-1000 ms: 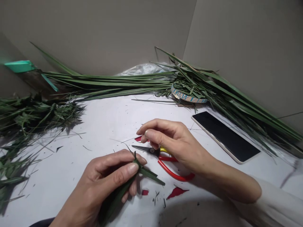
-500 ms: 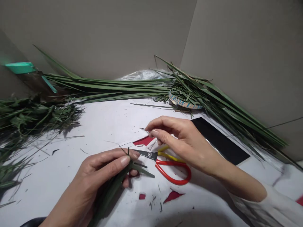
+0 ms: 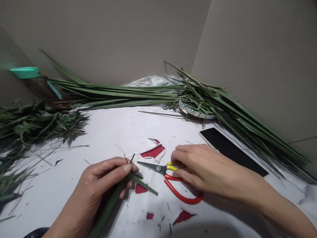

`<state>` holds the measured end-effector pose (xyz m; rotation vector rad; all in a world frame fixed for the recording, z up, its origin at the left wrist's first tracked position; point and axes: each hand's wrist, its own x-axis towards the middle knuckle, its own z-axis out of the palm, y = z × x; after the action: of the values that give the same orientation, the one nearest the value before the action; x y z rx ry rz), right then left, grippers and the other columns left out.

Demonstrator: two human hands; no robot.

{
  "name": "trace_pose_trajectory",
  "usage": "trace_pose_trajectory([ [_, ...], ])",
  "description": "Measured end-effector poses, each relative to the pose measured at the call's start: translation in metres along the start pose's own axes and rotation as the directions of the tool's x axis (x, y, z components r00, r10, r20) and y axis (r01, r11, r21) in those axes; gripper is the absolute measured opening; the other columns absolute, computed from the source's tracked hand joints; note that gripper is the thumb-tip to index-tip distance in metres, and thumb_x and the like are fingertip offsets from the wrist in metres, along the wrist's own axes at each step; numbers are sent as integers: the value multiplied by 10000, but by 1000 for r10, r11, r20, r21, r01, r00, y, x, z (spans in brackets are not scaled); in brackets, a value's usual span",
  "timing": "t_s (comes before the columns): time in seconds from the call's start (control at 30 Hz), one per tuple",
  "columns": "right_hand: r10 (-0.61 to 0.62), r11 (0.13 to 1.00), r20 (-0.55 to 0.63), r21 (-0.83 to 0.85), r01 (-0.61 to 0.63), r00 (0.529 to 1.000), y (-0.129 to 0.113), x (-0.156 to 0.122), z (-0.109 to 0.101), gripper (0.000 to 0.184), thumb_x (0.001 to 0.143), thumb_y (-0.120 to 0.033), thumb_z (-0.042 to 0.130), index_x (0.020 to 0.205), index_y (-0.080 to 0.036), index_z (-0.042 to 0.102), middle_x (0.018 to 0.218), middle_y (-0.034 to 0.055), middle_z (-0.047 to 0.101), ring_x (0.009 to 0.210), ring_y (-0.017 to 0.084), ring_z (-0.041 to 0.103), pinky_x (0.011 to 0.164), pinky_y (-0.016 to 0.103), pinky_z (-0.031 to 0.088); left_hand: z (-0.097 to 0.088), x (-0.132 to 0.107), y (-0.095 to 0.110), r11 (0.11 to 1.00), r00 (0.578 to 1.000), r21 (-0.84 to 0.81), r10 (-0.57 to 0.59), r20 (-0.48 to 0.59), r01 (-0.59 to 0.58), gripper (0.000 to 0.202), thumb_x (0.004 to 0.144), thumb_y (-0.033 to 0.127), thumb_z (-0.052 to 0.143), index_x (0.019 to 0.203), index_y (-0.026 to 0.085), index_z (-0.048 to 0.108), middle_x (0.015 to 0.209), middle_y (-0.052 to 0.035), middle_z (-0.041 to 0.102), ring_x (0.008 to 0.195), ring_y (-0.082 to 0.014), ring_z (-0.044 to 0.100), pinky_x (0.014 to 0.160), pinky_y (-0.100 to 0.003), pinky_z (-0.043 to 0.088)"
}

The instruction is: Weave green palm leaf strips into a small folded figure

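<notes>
My left hand [image 3: 102, 180] is closed on a folded green leaf strip [image 3: 112, 200], thumb and fingers pinching it near a fold where a short tip sticks up. One leaf end [image 3: 146, 186] points right across the white tabletop. My right hand [image 3: 203, 170] has come down on the scissors [image 3: 173, 181], fingers curled over the yellow and red handles; the dark blades point left toward my left hand. Whether the fingers are through the loops is hidden.
Long green leaves [image 3: 123, 92] lie along the back wall and right side. A heap of cut leaf pieces [image 3: 32, 125] fills the left. A black phone [image 3: 232, 150] lies right of my hand, a tape roll [image 3: 194, 112] behind it. Red scraps [image 3: 153, 152] dot the white tabletop [image 3: 111, 132].
My right hand dropped from a raised pinch above the scissors onto their handles. My left hand kept its hold on the leaf strip, shifting slightly left.
</notes>
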<state>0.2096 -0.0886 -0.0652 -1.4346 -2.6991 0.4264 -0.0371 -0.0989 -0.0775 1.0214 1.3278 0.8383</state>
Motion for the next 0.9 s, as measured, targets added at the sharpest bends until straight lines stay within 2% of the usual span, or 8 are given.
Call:
trace_pose_trajectory([
  [0.1,39,996,41,-78,-36,998,-6,-2,6,130,888,-205,552,761,-204,520,765,18,577,658,176,508,624,306,331,-1,1,0,1000,1000,-20,3,7,-3,190,749,348,746,706,163,730,667,-26,677,537,-111,511,540,-225,393],
  [0.2,86,994,76,-67,-81,993,-12,-2,8,96,864,-154,534,782,-202,525,780,31,582,680,188,520,637,309,349,-1,2,-1,999,999,-45,4,35,-3,187,782,344,708,712,170,711,597,-13,637,537,-120,510,545,-231,393],
  [0.37,169,986,17,4,-169,985,-15,2,10,145,830,-159,533,718,-212,457,728,16,562,586,154,460,562,291,309,2,0,-2,997,998,-62,42,38,-40,243,834,387,659,707,180,667,562,14,593,522,-111,497,560,-227,395],
  [0.53,209,972,-23,118,-205,978,-7,5,12,104,820,-191,508,775,-236,426,627,-25,512,513,146,395,490,279,251,3,1,-2,993,998,-99,65,20,-63,208,836,359,667,757,170,703,766,-22,678,544,-99,514,553,-223,410],
  [0.6,195,965,-58,188,-181,979,-6,5,11,98,855,-212,504,944,-239,473,683,-18,551,568,162,456,528,275,317,1,1,-3,992,997,-104,75,26,-72,209,840,357,667,771,166,714,784,-29,678,559,-102,525,559,-224,418],
  [0.7,158,947,-121,299,-116,980,-8,5,7,384,921,-318,512,1292,-294,416,864,17,625,723,194,571,628,285,422,0,1,-3,991,997,-111,81,8,-80,208,844,356,667,776,166,714,733,-19,657,554,-102,531,557,-218,417],
  [0.77,112,947,-156,315,-58,981,-10,4,4,433,928,-373,519,1350,-330,432,954,36,649,786,211,603,673,303,458,0,0,-2,990,997,-119,79,-4,-79,199,839,353,673,777,168,711,713,-15,650,547,-103,530,548,-215,415],
  [0.9,68,947,-178,322,-7,982,-14,1,1,413,884,-352,561,1294,-296,559,1132,66,670,919,247,642,748,332,506,1,-1,0,989,997,-131,73,-7,-73,191,831,353,679,772,172,702,712,-11,650,544,-101,533,551,-213,417],
])
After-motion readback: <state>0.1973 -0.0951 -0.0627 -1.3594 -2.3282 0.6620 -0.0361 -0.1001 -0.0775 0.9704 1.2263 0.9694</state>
